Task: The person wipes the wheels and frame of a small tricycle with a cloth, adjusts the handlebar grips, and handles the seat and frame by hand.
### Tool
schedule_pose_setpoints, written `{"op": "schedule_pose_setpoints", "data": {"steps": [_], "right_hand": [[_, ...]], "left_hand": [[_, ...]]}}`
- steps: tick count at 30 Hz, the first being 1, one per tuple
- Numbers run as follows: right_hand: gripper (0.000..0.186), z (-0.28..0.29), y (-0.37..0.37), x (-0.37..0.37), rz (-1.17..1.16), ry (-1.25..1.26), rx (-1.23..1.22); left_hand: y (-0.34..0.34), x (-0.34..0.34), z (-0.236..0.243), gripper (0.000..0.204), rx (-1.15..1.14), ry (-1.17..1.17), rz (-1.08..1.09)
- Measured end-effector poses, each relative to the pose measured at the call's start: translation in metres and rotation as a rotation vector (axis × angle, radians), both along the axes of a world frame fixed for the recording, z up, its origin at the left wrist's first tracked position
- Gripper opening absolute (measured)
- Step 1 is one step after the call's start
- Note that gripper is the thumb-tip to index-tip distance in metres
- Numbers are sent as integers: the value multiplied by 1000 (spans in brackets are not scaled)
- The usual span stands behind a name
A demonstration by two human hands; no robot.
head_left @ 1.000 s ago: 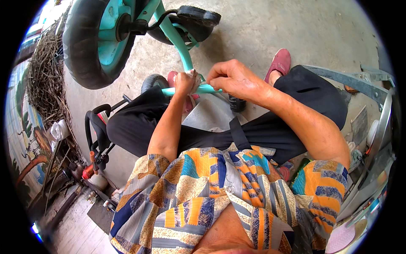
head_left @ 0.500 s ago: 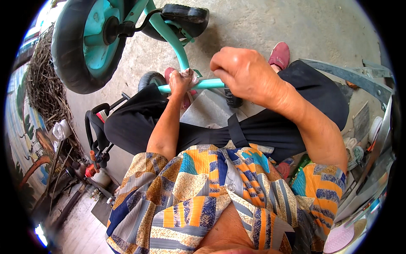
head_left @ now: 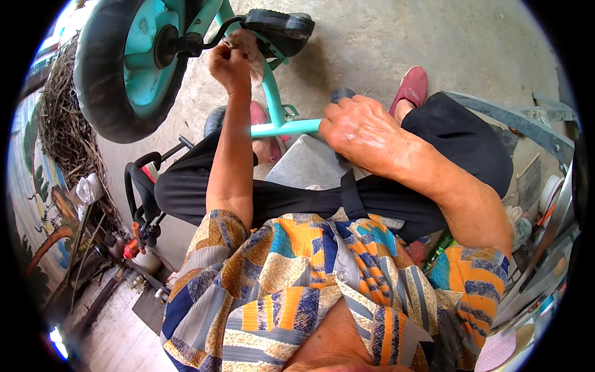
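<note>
Left hand (head_left: 230,67), clutching a cloth (head_left: 249,54), moved up the tube (head_left: 271,93) toward the pedal (head_left: 279,23); right hand (head_left: 362,127) gripped the crossbar (head_left: 286,128) end. Work apparently shifted up-tube.

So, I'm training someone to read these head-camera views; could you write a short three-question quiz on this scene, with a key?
1. Which of the person's hands holds the crumpled cloth?
2. True or false: the large wheel has a black tyre.
3. The right hand is at: A) the pedal; B) one end of the teal crossbar; C) a red shoe.

Key: 1. The left hand. 2. True. 3. B.
</note>
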State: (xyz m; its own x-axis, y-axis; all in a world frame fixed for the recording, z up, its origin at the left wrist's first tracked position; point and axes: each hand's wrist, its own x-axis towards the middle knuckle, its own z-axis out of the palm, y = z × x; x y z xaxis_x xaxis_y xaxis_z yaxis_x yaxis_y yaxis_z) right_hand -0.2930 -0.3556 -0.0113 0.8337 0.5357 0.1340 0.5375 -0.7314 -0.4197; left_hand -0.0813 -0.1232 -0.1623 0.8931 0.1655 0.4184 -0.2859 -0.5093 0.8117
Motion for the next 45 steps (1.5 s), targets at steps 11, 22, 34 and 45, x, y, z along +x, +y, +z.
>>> {"op": "schedule_pose_setpoints", "data": {"steps": [11,22,34,45], "right_hand": [[7,-3,1,-8,-10,-4,-22],[6,-1,-5,-10,-20,-18,-59],[9,8,2,3,-22,-35,-67],[15,21,-13,6,-81,-134,-81]], "left_hand": [[-30,-3,26,9,357,-149,-100],[-6,-85,-5,9,460,566,-345],[73,-137,-67,46,940,735,-712],[33,-155,-76,22,-42,1086,-949]]}}
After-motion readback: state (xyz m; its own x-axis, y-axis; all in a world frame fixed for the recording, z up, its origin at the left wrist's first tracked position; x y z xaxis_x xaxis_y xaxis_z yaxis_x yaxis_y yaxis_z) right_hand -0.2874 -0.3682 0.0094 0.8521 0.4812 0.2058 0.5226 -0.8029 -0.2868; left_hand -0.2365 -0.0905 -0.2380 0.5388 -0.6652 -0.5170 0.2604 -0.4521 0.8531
